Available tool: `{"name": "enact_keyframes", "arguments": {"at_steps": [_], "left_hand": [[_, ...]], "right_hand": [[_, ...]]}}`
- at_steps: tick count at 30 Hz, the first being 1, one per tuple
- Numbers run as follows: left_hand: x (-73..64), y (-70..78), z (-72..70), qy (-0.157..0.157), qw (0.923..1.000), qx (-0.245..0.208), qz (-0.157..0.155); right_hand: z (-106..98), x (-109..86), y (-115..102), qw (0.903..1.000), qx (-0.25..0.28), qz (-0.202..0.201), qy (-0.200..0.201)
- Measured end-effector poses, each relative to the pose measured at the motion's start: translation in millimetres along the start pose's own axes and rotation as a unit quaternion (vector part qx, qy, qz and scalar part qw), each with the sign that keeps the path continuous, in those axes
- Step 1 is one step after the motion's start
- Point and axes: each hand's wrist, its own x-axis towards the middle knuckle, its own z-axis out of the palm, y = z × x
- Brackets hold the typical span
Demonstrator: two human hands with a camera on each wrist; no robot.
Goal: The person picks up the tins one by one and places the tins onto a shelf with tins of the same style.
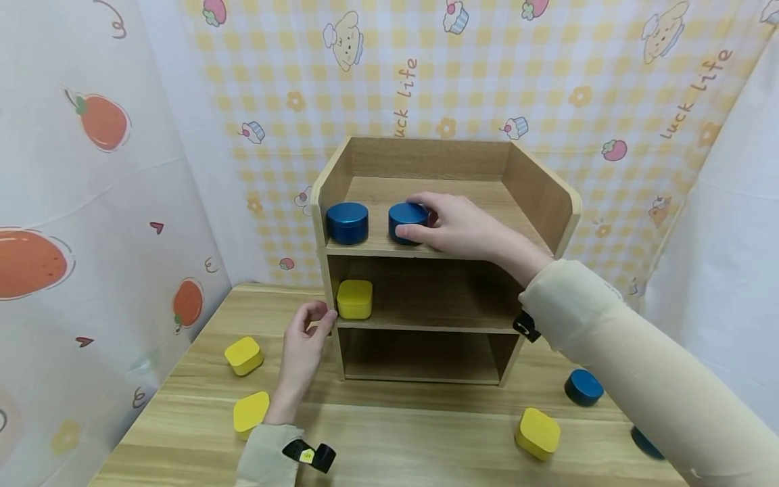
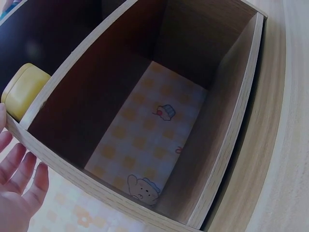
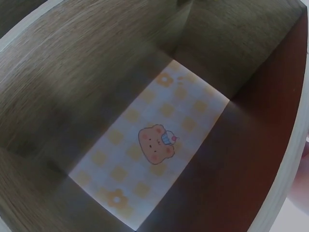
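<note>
On the top board of a small wooden shelf (image 1: 429, 320), my right hand (image 1: 456, 226) grips a round blue tin (image 1: 406, 215) between thumb and fingers. A second blue tin (image 1: 347, 223) stands to its left, close to the side panel. The right wrist view catches only a blurred bit of the right hand (image 3: 298, 179) at its edge. My left hand (image 1: 306, 338) is at the shelf's left side, fingers loosely bent with nothing held. Just beside it, a yellow box (image 1: 355, 299) with rounded corners sits on the middle level, also seen in the left wrist view.
Two yellow boxes, one farther back (image 1: 244, 356) and one nearer (image 1: 250, 414), lie left on the wooden table (image 1: 389, 439). To the right are another yellow box (image 1: 538, 433), a blue tin (image 1: 584, 387) and a blue tin (image 1: 645, 443) partly hidden by the right sleeve. Patterned cloth hangs behind.
</note>
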Motion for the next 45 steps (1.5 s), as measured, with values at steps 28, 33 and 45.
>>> {"name": "enact_keyframes", "arguments": {"at_steps": [28,33,45], "left_hand": [[4.8,0.8,-3.3,0.008,0.9999,0.005,0.011],[4.5,1.4,-3.1,0.008,0.9999,0.007,0.003],[1.4,-1.1,1.7,0.0,1.0,0.002,0.002]], "right_hand": [[-24,-38.9,-8,0.9955,-0.069,-0.062,0.023],[-30,-56.2,-3,0.9911,-0.068,-0.093,0.066],[-21,-116.7,11,0.9712,-0.049,-0.157,0.172]]}}
